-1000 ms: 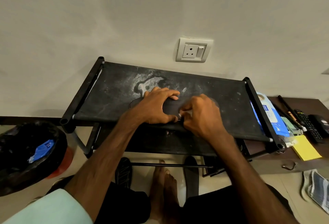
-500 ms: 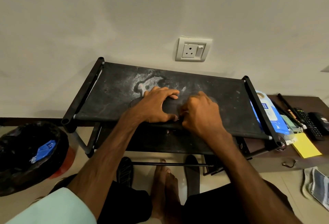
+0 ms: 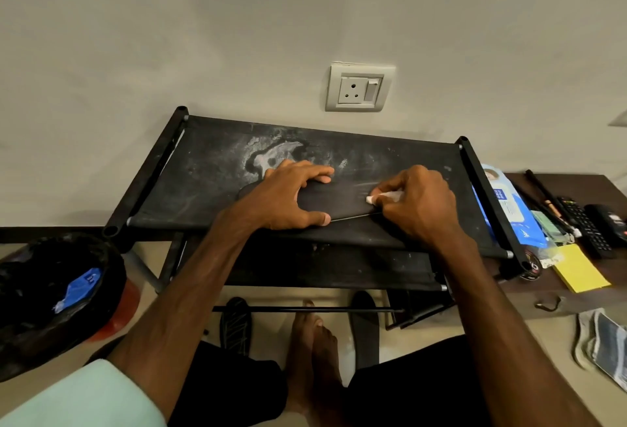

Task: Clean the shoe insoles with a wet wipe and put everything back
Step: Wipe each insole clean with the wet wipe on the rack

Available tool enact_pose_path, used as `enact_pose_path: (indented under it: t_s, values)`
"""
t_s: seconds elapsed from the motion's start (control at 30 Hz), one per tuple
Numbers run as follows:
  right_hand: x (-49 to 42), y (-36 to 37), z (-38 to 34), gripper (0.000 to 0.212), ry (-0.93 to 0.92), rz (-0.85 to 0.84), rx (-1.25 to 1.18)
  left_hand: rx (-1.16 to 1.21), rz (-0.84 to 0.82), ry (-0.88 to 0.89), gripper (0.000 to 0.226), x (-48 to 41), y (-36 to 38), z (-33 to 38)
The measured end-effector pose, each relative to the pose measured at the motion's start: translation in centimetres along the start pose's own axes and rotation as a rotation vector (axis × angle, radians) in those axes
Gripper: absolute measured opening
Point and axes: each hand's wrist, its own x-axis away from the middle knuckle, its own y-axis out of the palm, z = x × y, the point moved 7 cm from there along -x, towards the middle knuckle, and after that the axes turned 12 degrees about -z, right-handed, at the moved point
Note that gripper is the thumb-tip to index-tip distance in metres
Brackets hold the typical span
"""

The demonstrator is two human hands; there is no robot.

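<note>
insole (image 3: 336,203) | long axis left-right | left hand (image 3: 284,201) grips | right hand (image 3: 422,211) pinches wipe (image 3: 381,196)

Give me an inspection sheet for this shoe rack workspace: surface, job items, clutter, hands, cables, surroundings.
Surface: black fabric rack shelf, dusty, with a pale stain near the back.
Job's things: dark insole lies flat on the shelf; white wet wipe is on it; blue wipes pack is beside the rack's right end.
Clutter: yellow notepad, remote and pens on the brown table at right.
Hands: left hand holds the insole down; right hand pinches the wipe against it.
Cables: nothing seen.
Surroundings: wall socket above the rack; black-lined bin at left, blue wrapper inside; a dark shoe on the floor below.
</note>
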Motion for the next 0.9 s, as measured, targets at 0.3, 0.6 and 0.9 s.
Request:
enact_pose_path:
  t_s: [0.3,0.6,0.9]
  values:
    - [-0.5,-0.6,0.7,0.012,-0.111,0.073,-0.25,-0.056,-0.032,-0.006,0.079,0.9,-1.2,-0.4]
    - [0.1,0.2,-0.4,0.008,-0.154,-0.122,-0.176,-0.167,0.137,-0.015,0.081,-0.8,0.2,1.8]
    - [0.1,2.2,-1.5,0.007,-0.07,-0.154,-0.003,-0.169,0.144,-0.041,0.065,-1.4,0.9,1.4]
